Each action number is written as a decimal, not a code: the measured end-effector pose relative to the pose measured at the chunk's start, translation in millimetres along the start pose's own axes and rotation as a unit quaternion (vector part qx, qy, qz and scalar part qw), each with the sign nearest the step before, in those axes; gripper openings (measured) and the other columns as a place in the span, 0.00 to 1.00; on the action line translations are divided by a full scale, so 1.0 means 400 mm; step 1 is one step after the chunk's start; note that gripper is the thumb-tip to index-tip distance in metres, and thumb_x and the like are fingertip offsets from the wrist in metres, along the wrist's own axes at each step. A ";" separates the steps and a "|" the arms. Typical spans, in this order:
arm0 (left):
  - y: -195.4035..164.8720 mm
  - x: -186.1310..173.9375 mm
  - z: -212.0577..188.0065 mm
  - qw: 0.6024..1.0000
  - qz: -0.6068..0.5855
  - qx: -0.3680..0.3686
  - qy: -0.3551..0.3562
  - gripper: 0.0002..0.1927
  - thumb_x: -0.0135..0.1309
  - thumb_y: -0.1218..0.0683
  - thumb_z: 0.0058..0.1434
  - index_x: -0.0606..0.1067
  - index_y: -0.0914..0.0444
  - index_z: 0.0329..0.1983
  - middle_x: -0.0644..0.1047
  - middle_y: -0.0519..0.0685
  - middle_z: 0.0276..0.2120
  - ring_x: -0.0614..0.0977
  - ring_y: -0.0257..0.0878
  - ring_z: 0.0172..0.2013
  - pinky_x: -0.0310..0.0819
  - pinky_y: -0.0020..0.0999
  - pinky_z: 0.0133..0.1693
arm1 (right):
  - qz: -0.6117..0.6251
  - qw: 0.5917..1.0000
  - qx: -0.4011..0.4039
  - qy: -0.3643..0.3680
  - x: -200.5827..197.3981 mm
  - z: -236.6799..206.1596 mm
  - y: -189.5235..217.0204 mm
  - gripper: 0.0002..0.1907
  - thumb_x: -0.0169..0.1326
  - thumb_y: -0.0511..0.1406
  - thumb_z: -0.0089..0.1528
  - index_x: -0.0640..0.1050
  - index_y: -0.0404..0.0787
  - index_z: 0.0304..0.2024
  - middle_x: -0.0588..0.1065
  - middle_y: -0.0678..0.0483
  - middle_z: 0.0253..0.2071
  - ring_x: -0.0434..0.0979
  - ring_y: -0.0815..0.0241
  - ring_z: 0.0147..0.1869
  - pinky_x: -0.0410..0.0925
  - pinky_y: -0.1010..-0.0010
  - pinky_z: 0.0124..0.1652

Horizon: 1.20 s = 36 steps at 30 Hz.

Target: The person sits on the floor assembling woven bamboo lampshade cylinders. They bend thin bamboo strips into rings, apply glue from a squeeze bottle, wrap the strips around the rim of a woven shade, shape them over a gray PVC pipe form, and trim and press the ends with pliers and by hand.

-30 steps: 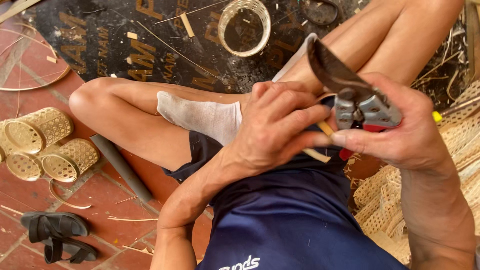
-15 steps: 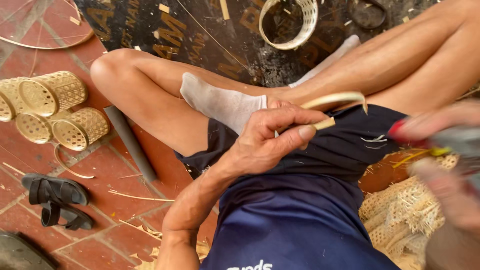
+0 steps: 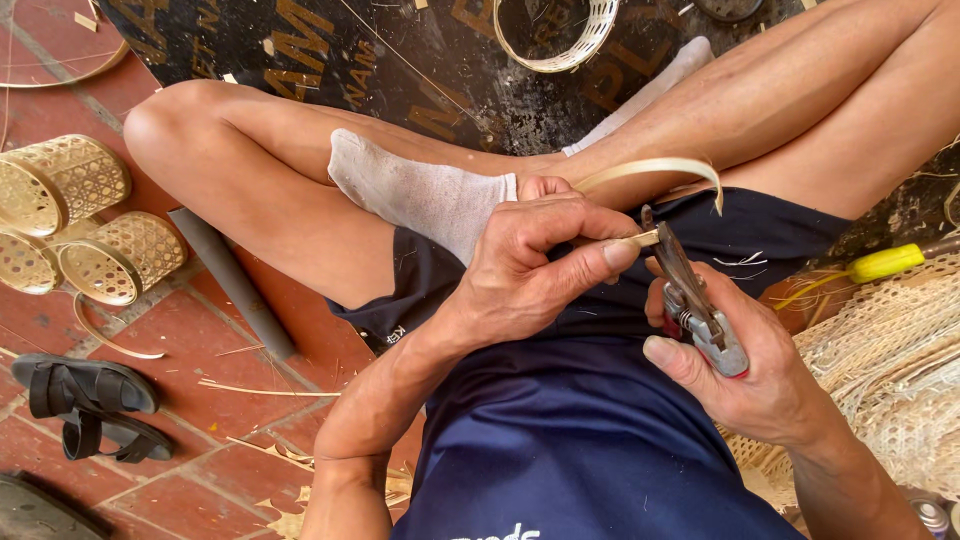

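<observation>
Bamboo strip [image 3: 655, 168], thin and curved, arches over the lap; its near end is pinched between thumb and forefinger of the left hand [image 3: 545, 262], so the end stays firm for the cutter. The right hand [image 3: 735, 365] is closed around the shears [image 3: 695, 305], whose blades meet that end. Half a second ago this hand was blurred, off to the side; now it has come in. Woven baskets [image 3: 85, 225] lie apart on the red tile floor [image 3: 200, 440]

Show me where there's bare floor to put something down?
Red tiles between the sandals and the person's arm are mostly bare, apart from thin strips. Crowded: woven baskets at left, woven mats at right.
</observation>
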<state>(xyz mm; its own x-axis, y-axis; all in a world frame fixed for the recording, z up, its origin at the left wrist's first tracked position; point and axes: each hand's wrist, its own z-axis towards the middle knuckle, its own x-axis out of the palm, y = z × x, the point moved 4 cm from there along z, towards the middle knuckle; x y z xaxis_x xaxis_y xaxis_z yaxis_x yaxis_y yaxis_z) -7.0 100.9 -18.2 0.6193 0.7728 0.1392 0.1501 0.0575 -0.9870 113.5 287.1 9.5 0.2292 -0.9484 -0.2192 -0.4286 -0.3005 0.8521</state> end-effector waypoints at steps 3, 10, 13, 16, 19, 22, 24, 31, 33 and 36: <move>-0.002 -0.001 0.001 1.000 0.017 0.020 -0.010 0.05 0.60 0.57 0.71 0.81 0.64 0.46 0.79 0.44 0.26 0.74 0.32 0.28 0.67 0.30 0.42 | 0.017 1.000 -0.002 0.019 0.000 0.004 0.009 0.35 0.61 0.35 0.59 0.66 0.32 0.66 0.74 0.54 0.43 0.75 0.65 0.43 0.71 0.74 0.45; -0.007 -0.001 -0.005 0.999 0.037 0.009 -0.011 0.06 0.61 0.57 0.70 0.81 0.63 0.46 0.78 0.43 0.25 0.73 0.32 0.29 0.67 0.30 0.42 | -0.016 1.000 0.002 0.010 -0.003 0.004 -0.003 0.34 0.61 0.35 0.59 0.68 0.33 0.66 0.74 0.55 0.39 0.75 0.66 0.39 0.71 0.75 0.41; -0.010 0.000 -0.004 0.999 0.047 0.004 -0.007 0.05 0.61 0.57 0.70 0.81 0.63 0.45 0.78 0.43 0.26 0.72 0.33 0.29 0.65 0.29 0.43 | -0.022 0.999 -0.021 0.012 -0.002 0.009 0.010 0.35 0.61 0.35 0.59 0.66 0.32 0.66 0.74 0.54 0.40 0.75 0.66 0.40 0.71 0.75 0.41; -0.013 -0.003 -0.001 0.997 0.080 0.017 -0.007 0.05 0.62 0.56 0.69 0.81 0.62 0.45 0.78 0.43 0.26 0.73 0.34 0.29 0.64 0.30 0.44 | -0.014 1.000 -0.020 0.015 -0.005 0.017 0.019 0.36 0.61 0.36 0.58 0.66 0.32 0.68 0.73 0.54 0.40 0.73 0.66 0.38 0.69 0.76 0.39; -0.011 -0.003 -0.002 0.997 0.072 0.011 -0.006 0.05 0.62 0.56 0.69 0.81 0.61 0.45 0.78 0.43 0.26 0.74 0.33 0.29 0.65 0.29 0.44 | -0.031 0.999 -0.010 0.008 -0.011 0.018 0.010 0.33 0.60 0.36 0.59 0.69 0.33 0.65 0.73 0.56 0.37 0.73 0.67 0.35 0.69 0.76 0.37; -0.004 0.007 -0.003 0.997 0.074 0.014 0.001 0.04 0.61 0.57 0.69 0.81 0.61 0.45 0.78 0.43 0.26 0.75 0.33 0.29 0.65 0.29 0.44 | -0.061 0.998 0.019 0.009 -0.010 0.001 -0.020 0.30 0.60 0.35 0.58 0.71 0.34 0.62 0.74 0.57 0.28 0.74 0.69 0.29 0.70 0.75 0.34; 0.004 0.017 -0.002 0.994 0.108 0.034 0.003 0.05 0.61 0.57 0.68 0.81 0.62 0.45 0.79 0.44 0.27 0.75 0.34 0.31 0.65 0.30 0.45 | -0.068 0.997 -0.014 -0.020 -0.002 -0.016 -0.040 0.24 0.60 0.33 0.58 0.74 0.36 0.56 0.74 0.59 0.26 0.74 0.71 0.27 0.70 0.75 0.31; 0.082 -0.058 -0.046 0.957 -0.249 -0.141 -0.044 0.06 0.59 0.61 0.68 0.80 0.68 0.45 0.80 0.48 0.39 0.80 0.34 0.40 0.75 0.31 0.46 | -0.043 0.961 0.080 -0.261 -0.258 -0.030 -0.246 0.17 0.51 0.31 0.66 0.72 0.34 0.57 0.72 0.56 0.38 0.73 0.68 0.41 0.66 0.76 0.32; 0.093 -0.098 -0.053 0.960 -0.252 -0.113 -0.041 0.04 0.60 0.63 0.70 0.81 0.70 0.45 0.79 0.50 0.37 0.78 0.34 0.39 0.74 0.30 0.47 | -0.164 0.937 0.045 -0.305 -0.323 0.005 -0.326 0.17 0.52 0.30 0.67 0.72 0.31 0.58 0.73 0.51 0.44 0.74 0.62 0.47 0.67 0.72 0.39; 0.113 -0.115 -0.074 0.950 -0.286 -0.126 -0.021 0.06 0.61 0.62 0.68 0.81 0.70 0.46 0.79 0.50 0.39 0.79 0.36 0.40 0.76 0.31 0.46 | -0.279 0.900 -0.007 -0.336 -0.326 0.063 -0.423 0.17 0.55 0.28 0.70 0.71 0.28 0.59 0.74 0.42 0.51 0.76 0.53 0.56 0.70 0.66 0.49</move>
<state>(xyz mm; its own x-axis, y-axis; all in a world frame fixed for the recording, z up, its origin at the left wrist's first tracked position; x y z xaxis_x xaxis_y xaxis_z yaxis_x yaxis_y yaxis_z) -5.7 49.3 -66.7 0.3498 0.6853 0.6387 0.6361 0.3268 -0.6990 134.2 458.8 -118.0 -0.1780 -0.4993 -0.8479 -0.3980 -0.7515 0.5261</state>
